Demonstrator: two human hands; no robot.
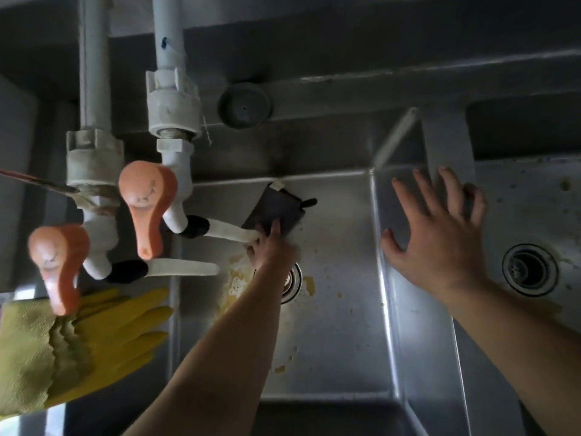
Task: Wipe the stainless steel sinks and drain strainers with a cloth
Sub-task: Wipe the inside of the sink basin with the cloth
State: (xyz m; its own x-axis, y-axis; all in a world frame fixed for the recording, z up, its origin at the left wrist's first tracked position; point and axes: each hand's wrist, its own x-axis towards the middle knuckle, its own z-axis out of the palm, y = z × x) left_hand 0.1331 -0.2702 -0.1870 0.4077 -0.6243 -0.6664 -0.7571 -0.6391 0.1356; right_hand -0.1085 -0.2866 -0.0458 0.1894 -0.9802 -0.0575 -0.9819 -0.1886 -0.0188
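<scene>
My left hand (272, 247) reaches down into the middle stainless steel sink (339, 325) and presses a dark cloth (273, 210) against the sink's floor near the back wall. The cloth is flat and roughly square. Just below my wrist sits the round drain strainer (294, 283), partly hidden by my forearm. Yellowish food residue (235, 283) lies around it. My right hand (440, 237) rests with fingers spread on the steel divider (449, 146) between the middle sink and the right sink (528, 196). The right sink has its own drain strainer (529, 269).
Two white taps with orange lever handles (147, 202) (58, 262) hang over the left edge of the middle sink, spouts pointing right. Yellow rubber gloves (94, 341) lie at the lower left. A round dark plug (245, 104) sits on the back ledge.
</scene>
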